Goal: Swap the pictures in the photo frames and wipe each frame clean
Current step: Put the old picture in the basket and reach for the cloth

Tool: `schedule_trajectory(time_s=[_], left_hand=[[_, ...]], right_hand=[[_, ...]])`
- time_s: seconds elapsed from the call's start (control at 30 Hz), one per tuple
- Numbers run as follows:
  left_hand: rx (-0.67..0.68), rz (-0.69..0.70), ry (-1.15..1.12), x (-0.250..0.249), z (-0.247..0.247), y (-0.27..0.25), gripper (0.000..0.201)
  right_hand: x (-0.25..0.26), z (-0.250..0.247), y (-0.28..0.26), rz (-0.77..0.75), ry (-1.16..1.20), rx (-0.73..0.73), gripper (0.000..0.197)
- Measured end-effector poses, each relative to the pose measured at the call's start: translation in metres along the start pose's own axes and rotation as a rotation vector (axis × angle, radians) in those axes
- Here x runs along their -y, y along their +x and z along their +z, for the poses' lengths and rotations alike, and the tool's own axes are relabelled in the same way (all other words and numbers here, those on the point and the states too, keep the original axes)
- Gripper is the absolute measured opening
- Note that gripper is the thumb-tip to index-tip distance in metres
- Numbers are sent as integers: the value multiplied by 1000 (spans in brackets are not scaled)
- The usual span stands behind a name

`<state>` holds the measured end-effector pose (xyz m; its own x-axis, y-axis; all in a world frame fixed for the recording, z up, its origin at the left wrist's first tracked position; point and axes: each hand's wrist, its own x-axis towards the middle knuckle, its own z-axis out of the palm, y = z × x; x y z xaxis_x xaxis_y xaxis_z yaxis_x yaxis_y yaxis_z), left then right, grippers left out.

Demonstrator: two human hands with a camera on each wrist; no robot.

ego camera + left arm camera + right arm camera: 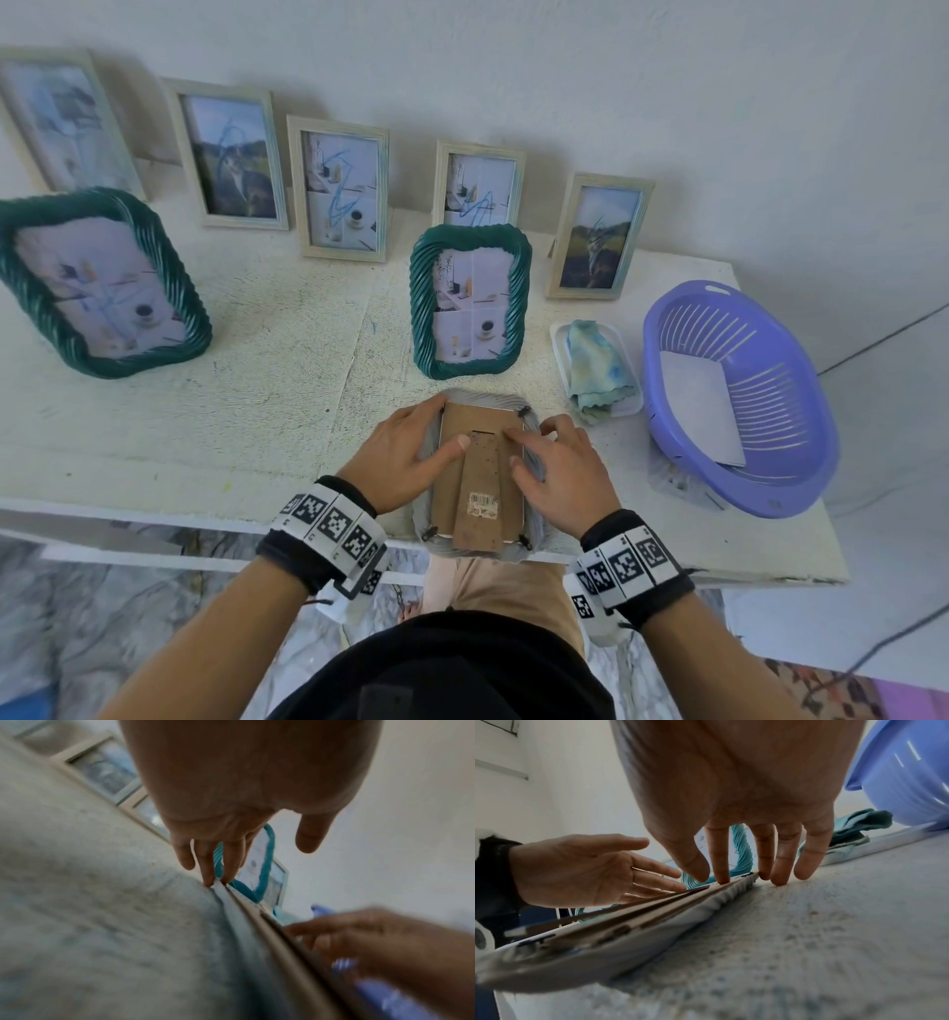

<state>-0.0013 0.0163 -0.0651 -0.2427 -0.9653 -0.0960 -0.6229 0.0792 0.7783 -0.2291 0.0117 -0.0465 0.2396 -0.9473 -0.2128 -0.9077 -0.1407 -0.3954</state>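
Eight photo frames sit on a white tabletop [257,411]: five pale wooden frames [339,187] stand in a row along the far wall, two green twisted-rim frames [470,303] stand in front of them, one at far left and one at centre, and one grey frame [480,475] lies face down at the near edge, its brown cardboard backing and folded stand facing up. The left hand [411,455] rests flat on the grey frame's left side, fingers relaxed and thumb laid on the backing, grasping nothing. The right hand [557,465] lies on the frame's right side, fingers extended, the index fingertip pressing the backing. To the right, one blue-green cloth [595,367] lies in one shallow white tray [557,334], beside one purple slotted basket [770,493] holding one pale sheet [701,406].
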Motion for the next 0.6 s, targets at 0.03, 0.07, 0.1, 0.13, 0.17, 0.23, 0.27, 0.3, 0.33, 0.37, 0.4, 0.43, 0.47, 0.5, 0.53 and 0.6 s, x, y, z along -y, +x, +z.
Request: schedule_trajectory(time_s=[0.03,0.07,0.1,0.13,0.17,0.23,0.27,0.3,0.33,0.37,0.4,0.43,0.47,0.5,0.53,0.6], left_hand=[[-3,-40,-107,-3,-1,1,76],[-19,-92,-224,-6,-3,1,69],[-36,-148,-343,-6,-5,3,63],[-60,-198,-454,-7,-8,4,60],[-88,-242,-543,-6,-10,5,62],[-108,-286,-655,-3,-10,6,56],[-100,-290,-677,-3,-9,5,48],[-85,-288,-684,-3,-7,5,43],[-75,-280,-684,-3,-4,4,42],[-73,-273,-672,-3,-3,4,43],[-73,-257,-652,-2,-3,4,44],[-72,-246,-628,0,-4,5,46],[-75,-238,-599,2,-5,5,47],[-79,-231,-549,3,-7,6,46],[-86,-215,-488,5,-9,6,43],[-84,-184,-394,4,-11,7,39]], right_hand=[[0,0,0,2,0,-1,52],[0,0,0,4,1,-2,52],[1,0,0,4,1,-2,52],[1,-1,0,4,1,-1,53],[2,-1,0,5,1,-1,53],[2,-1,0,3,4,-6,52],[2,0,0,2,7,-7,52],[2,0,0,2,7,-6,52],[2,0,0,2,0,-4,52],[1,0,0,2,-11,-2,52],[1,0,0,1,-19,-3,52],[1,1,0,0,-25,-3,51],[0,1,0,0,-28,-3,52],[0,2,-1,-1,-26,-5,53],[-1,2,-1,-4,-19,-11,55],[-1,2,0,-6,-4,-18,58]])
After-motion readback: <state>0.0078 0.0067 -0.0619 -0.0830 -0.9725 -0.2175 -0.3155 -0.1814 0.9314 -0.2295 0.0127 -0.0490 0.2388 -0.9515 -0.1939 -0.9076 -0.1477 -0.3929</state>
